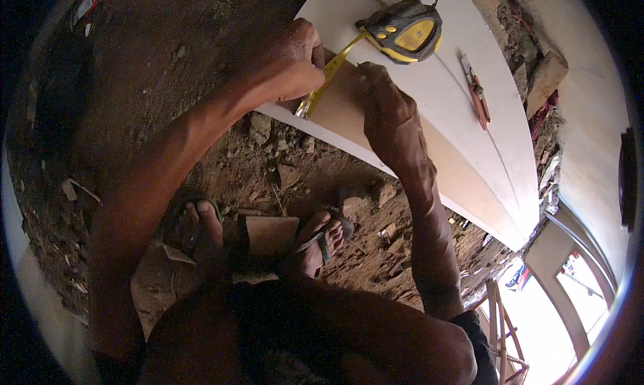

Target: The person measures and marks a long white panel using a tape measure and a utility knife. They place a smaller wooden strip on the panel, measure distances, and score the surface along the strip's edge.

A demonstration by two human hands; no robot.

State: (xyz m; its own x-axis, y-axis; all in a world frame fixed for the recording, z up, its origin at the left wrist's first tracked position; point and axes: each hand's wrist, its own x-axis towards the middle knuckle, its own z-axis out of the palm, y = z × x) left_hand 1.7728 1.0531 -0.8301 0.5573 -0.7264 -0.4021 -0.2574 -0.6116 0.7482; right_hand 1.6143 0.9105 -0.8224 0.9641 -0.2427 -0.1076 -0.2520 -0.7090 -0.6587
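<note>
A white board (463,143) with a bare tan strip lies across the ground in front of me. On it rests a black and yellow tape measure (406,32), its yellow blade (337,64) pulled out to the board's near edge, where the metal end hook sits. My left hand (295,64) is closed at the blade, its fingertips mostly hidden. Over the tan strip, my right hand (390,110) is pinched closed; a small dark tip shows at its fingers, too little to name. A red-handled utility knife (476,93) lies farther right on the board.
Rough brown dirt (376,217) with stones and scraps surrounds the board. My sandalled feet (318,241) are below, with a flat tan piece (270,234) between them. A pale wall (590,96) stands at right, and a wooden frame (502,324) is near a bright opening.
</note>
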